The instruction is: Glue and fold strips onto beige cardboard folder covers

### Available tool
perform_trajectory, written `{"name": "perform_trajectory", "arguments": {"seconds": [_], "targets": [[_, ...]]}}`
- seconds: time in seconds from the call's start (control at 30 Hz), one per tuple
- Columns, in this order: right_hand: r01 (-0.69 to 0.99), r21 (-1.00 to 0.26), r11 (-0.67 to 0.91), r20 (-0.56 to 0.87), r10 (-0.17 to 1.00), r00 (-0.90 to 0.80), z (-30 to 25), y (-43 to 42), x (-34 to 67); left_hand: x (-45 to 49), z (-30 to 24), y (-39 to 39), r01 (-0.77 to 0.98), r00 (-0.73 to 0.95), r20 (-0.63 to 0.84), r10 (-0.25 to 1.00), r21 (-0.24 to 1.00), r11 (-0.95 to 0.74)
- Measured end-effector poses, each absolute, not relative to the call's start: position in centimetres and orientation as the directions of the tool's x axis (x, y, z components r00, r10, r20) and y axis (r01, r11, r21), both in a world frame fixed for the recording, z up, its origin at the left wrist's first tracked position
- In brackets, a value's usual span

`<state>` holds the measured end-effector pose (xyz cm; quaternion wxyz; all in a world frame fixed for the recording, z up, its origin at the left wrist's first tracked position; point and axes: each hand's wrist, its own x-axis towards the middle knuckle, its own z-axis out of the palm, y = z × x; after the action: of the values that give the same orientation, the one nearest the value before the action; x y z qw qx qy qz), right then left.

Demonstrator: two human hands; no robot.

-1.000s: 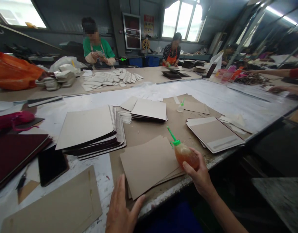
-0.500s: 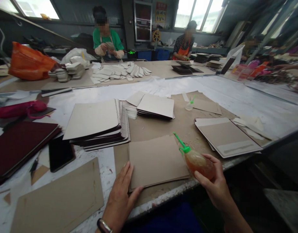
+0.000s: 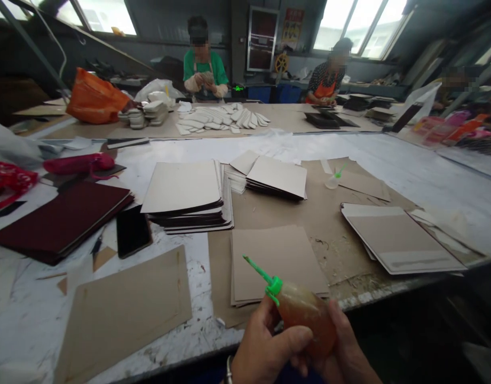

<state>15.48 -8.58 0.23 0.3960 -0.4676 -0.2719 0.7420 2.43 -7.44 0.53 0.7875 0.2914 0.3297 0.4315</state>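
A squeeze bottle point(image 3: 303, 306) of amber liquid, with a green cap and a long green nozzle, is held at the table's front edge. Its nozzle points up and to the left. My left hand point(image 3: 265, 338) grips it near the cap, the thumb lying across its side. Around the bottle's lower right end is my right hand point(image 3: 341, 341), its fingers partly hidden. Just beyond the bottle lies a short stack of grey-brown boards point(image 3: 277, 258), partly covered by the bottle and hands.
Pale sheets in a tall stack point(image 3: 183, 186) and a smaller stack point(image 3: 278, 176) stand behind. A bordered panel point(image 3: 401, 237) lies right. At left are a phone point(image 3: 133, 232), maroon covers point(image 3: 65, 218) and a loose board point(image 3: 129, 309). Two people work across the table.
My left hand has left the board stack and taken hold of the bottle. My right hand has brought the bottle down and left, nearer to me. The view has turned somewhat left.
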Motion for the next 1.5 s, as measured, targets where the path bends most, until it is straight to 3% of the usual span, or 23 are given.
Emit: {"name": "perform_trajectory", "arguments": {"seconds": [0.07, 0.13, 0.2, 0.3, 0.4, 0.5, 0.6, 0.67, 0.73, 0.87, 1.07, 1.5], "targets": [[-0.118, -0.928, -0.353, -0.338, 0.933, -0.126, -0.5, -9.0, 15.7, 2.3, 0.5, -7.7, -0.552, 0.325, -0.268, 0.907, 0.725, 0.412], [0.161, -0.979, -0.126, -0.126, 0.992, 0.008, -1.1, -9.4, 15.8, 2.1, 0.5, -7.9, -0.596, 0.276, -0.28, 0.919, 0.701, 0.392], [0.403, -0.913, 0.065, 0.106, 0.991, 0.079, -1.5, -9.6, 15.8, 2.1, 0.6, -8.0, -0.622, 0.288, -0.287, 0.914, 0.669, 0.406], [0.607, -0.686, 0.401, 0.473, 0.88, -0.048, -1.5, -9.1, 15.5, 2.7, 0.7, -7.8, -0.648, 0.279, -0.273, 0.92, 0.653, 0.391], [0.645, -0.537, 0.543, 0.613, 0.777, -0.144, -1.1, -8.3, 15.1, 3.1, 1.1, -7.6, -0.636, 0.251, -0.24, 0.938, 0.69, 0.347], [0.602, -0.722, 0.339, 0.457, 0.888, 0.048, -0.3, -7.3, 15.2, 2.3, 1.2, -7.8, -0.501, 0.228, -0.208, 0.951, 0.812, 0.298], [0.334, -0.941, -0.053, 0.002, 0.987, 0.161, 0.7, -5.5, 16.1, -0.1, 0.2, -8.6, -0.02, 0.06, -0.096, 0.994, 0.995, 0.097], [0.141, -0.963, -0.229, -0.223, 0.973, 0.056, 1.2, -4.0, 16.8, -2.1, -1.2, -8.9, 0.353, -0.057, 0.162, 0.985, 0.926, -0.132], [0.061, -0.951, -0.303, -0.306, 0.951, -0.052, 1.6, -2.6, 17.2, -3.9, -2.7, -9.0, 0.589, -0.091, 0.381, 0.92, 0.766, -0.259], [0.273, -0.922, -0.273, -0.313, 0.943, -0.111, 2.4, -0.7, 16.8, -5.8, -5.0, -8.5, 0.76, 0.011, 0.487, 0.873, 0.563, -0.324], [0.628, -0.773, -0.089, -0.236, 0.96, -0.154, 3.4, 1.0, 15.7, -5.7, -5.9, -8.2, 0.794, 0.07, 0.528, 0.846, 0.485, -0.368], [0.725, -0.689, 0.009, -0.13, 0.982, -0.136, 3.5, 3.3, 14.7, -5.7, -6.0, -8.3, 0.772, 0.077, 0.501, 0.862, 0.517, -0.369]]}}
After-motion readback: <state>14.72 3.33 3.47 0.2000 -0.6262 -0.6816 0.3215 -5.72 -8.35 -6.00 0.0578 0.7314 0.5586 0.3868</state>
